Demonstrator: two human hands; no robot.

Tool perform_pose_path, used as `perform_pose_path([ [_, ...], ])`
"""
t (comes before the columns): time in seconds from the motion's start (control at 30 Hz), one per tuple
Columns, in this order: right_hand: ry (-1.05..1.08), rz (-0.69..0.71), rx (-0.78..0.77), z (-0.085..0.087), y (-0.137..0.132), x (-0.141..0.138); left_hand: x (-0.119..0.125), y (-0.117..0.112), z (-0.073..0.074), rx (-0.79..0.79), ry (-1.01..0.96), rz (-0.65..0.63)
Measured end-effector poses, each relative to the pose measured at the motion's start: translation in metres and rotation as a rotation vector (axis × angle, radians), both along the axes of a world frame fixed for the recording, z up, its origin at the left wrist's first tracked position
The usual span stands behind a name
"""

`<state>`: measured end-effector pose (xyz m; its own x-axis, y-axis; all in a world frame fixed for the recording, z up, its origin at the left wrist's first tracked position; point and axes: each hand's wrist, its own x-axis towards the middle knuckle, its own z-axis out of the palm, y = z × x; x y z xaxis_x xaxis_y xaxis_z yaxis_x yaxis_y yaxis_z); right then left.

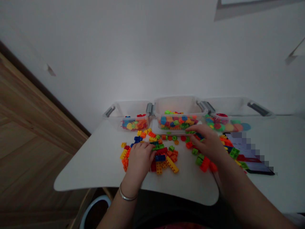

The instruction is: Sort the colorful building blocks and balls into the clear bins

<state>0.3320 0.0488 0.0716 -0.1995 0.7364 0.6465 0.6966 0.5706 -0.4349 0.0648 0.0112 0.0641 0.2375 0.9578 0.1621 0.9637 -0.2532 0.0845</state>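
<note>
My left hand [141, 156], with a silver bangle [128, 197] on its wrist, rests over a pile of toy building bricks, fingers apart and curved downward. Beside its fingertips lie a green brick [159, 147], a red brick [161, 151] and a dark blue brick [160, 158]. A long yellow brick [172, 164] sits closer to the table's front. Over the right-hand bricks, my right hand [207, 141] reaches forward, thumb and index finger apart. Its index fingertip is at a small green piece [190, 132]; whether they touch is unclear. The palm hides some bricks.
Behind the bricks stand three clear plastic boxes: a left box [133, 105], a middle box [178, 100] and a right box [234, 103], all holding colourful pieces. A tablet-like device [247, 149] lies right, partly under bricks. The white table [81, 165] meets the wall.
</note>
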Motion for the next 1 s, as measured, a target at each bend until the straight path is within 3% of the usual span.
perform_pose_path([
  [0.17,-0.268,0.309,-0.151,-0.014,-0.010,-0.029,-0.010,0.001,0.004,0.001,0.001,0.011],
  [0.3,-0.343,0.427,-0.250,-0.020,-0.014,-0.036,-0.015,0.003,0.003,0.027,0.000,-0.025],
  [0.47,-0.389,0.370,-0.239,-0.027,-0.009,-0.034,-0.025,0.004,0.004,0.078,-0.004,-0.034],
  [0.67,-0.370,0.312,-0.126,-0.032,-0.006,-0.033,-0.037,0.002,0.014,0.024,0.011,-0.081],
  [1.0,-0.367,0.332,-0.115,-0.035,-0.009,-0.037,-0.012,-0.004,0.005,0.072,0.074,-0.047],
])
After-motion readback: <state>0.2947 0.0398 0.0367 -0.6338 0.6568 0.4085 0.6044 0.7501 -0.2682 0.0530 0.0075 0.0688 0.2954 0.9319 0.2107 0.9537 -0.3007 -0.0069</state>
